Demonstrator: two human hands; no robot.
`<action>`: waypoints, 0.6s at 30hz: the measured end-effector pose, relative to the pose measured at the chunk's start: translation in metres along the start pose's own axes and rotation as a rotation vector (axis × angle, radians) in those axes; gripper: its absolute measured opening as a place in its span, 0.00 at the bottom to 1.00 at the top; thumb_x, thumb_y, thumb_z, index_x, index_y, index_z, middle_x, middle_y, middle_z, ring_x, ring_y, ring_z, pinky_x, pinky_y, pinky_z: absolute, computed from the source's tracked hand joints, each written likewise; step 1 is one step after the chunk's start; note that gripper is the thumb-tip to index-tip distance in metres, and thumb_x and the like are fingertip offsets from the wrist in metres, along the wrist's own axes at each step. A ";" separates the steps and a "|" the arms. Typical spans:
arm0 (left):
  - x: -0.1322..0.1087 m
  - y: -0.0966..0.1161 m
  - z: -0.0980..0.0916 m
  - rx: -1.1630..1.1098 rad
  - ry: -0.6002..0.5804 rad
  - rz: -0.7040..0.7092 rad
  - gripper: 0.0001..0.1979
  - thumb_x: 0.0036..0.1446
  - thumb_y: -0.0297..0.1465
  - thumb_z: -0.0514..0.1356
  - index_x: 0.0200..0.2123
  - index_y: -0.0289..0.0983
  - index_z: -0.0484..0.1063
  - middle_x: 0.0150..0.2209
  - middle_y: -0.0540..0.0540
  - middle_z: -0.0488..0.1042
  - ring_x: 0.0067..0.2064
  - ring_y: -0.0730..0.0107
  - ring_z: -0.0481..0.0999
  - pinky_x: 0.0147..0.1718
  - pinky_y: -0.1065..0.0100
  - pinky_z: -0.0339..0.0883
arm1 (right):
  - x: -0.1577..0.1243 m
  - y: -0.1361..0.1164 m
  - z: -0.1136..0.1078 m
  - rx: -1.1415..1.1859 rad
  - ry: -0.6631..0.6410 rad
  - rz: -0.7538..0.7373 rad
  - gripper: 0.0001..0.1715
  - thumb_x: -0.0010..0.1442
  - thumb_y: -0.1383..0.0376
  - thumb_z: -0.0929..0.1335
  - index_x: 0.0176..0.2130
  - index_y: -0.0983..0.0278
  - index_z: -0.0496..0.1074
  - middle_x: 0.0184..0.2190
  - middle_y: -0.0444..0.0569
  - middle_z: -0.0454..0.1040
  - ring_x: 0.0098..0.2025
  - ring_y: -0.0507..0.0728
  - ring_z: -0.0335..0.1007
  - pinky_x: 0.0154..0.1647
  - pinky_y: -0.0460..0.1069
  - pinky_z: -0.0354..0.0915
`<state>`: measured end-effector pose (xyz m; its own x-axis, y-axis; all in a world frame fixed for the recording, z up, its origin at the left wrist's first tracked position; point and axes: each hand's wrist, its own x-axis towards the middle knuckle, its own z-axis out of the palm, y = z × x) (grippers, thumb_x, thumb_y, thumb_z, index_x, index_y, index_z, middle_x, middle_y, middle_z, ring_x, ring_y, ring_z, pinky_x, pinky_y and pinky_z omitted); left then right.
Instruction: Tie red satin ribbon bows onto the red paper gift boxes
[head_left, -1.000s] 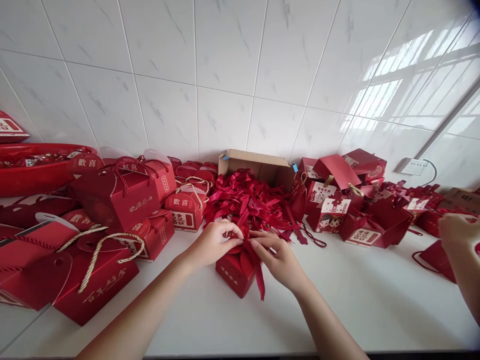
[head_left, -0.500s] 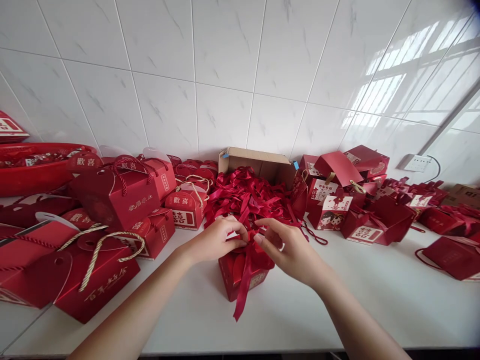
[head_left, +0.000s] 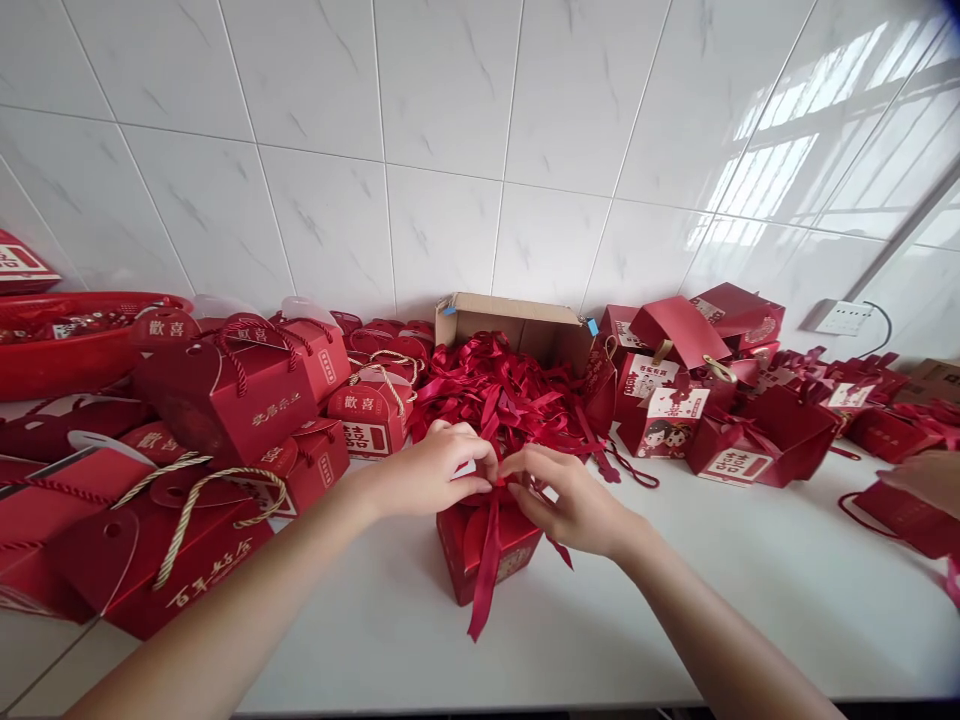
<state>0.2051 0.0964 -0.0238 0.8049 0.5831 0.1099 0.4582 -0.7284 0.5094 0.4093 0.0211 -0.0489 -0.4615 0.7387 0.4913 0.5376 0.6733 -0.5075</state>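
A small red gift box (head_left: 491, 551) stands on the white counter (head_left: 675, 620) in front of me. A red ribbon (head_left: 487, 560) is threaded at its top and hangs down its front. My left hand (head_left: 431, 472) pinches the ribbon at the box top from the left, fingers closed. From the right, my right hand (head_left: 570, 500) pinches the same ribbon, fingertips almost touching the left hand's.
A pile of loose red ribbons (head_left: 510, 395) spills from an open cardboard box (head_left: 517, 322) behind. Several red gift boxes with rope handles (head_left: 240, 395) crowd the left; more small boxes (head_left: 667, 420) lie right. Another person's hand (head_left: 926, 480) shows at the right edge.
The box has turned and the ribbon now hangs down its front. My right hand closed in on the ribbon at the top. Another person's hand left, then returned at the right edge.
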 end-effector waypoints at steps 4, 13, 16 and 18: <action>0.005 -0.006 -0.002 0.026 -0.017 0.041 0.07 0.57 0.32 0.57 0.34 0.45 0.76 0.37 0.48 0.73 0.44 0.59 0.67 0.45 0.63 0.60 | -0.005 0.012 0.006 -0.134 -0.049 -0.147 0.23 0.61 0.74 0.59 0.47 0.58 0.75 0.38 0.52 0.69 0.37 0.54 0.66 0.36 0.49 0.67; 0.004 -0.003 -0.006 0.007 -0.080 -0.011 0.06 0.58 0.34 0.56 0.32 0.43 0.71 0.37 0.49 0.71 0.44 0.60 0.66 0.44 0.64 0.60 | -0.010 0.023 0.019 -0.065 0.009 -0.165 0.23 0.60 0.75 0.60 0.42 0.56 0.79 0.38 0.51 0.65 0.39 0.54 0.64 0.38 0.50 0.67; 0.004 -0.002 -0.005 -0.042 -0.112 0.020 0.07 0.58 0.36 0.57 0.30 0.41 0.69 0.36 0.48 0.68 0.44 0.61 0.65 0.44 0.65 0.62 | -0.010 0.025 0.021 -0.016 0.018 -0.148 0.25 0.60 0.77 0.60 0.42 0.56 0.79 0.37 0.50 0.64 0.39 0.53 0.64 0.38 0.49 0.67; 0.004 -0.005 -0.004 -0.094 -0.125 0.036 0.07 0.58 0.37 0.57 0.30 0.40 0.68 0.38 0.48 0.67 0.46 0.62 0.65 0.46 0.64 0.63 | -0.010 0.026 0.022 0.005 0.020 -0.144 0.25 0.59 0.77 0.60 0.42 0.57 0.79 0.37 0.50 0.63 0.38 0.53 0.64 0.37 0.49 0.67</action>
<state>0.2048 0.1035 -0.0226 0.8635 0.5036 0.0255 0.3957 -0.7080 0.5850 0.4125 0.0317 -0.0827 -0.5195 0.6334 0.5735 0.4635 0.7728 -0.4336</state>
